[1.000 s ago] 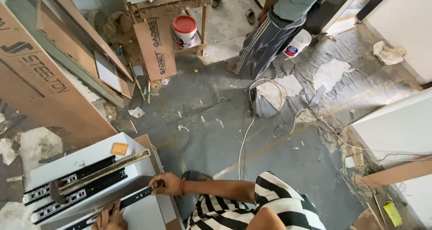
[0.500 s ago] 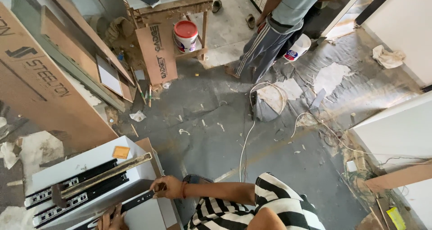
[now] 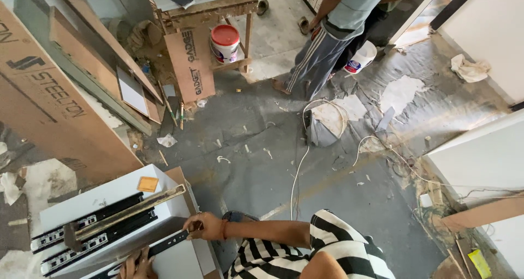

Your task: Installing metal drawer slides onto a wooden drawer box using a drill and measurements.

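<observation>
Down low: right hand (image 3: 203,226) at seven o'clock, fingers curled shut on end of black drawer slide (image 3: 164,246) lying along front edge of white panel (image 3: 117,194). Left hand (image 3: 136,265) at bottom edge, pressed on same slide; grip mostly cut off, cannot tell. Hammer (image 3: 123,216) rests across panel at eight o'clock. Second person (image 3: 327,39) stands at one o'clock beside red-lidded bucket (image 3: 225,42).

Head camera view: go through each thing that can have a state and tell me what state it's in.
White paint bucket with red lid: closed, upright.
Black metal drawer slide: flat on the white panel, gripped.
Right hand: closed on the slide's end.
Left hand: resting on the panel's edge.
Hammer: lying flat, untouched.
White cable: loose on the floor.
</observation>
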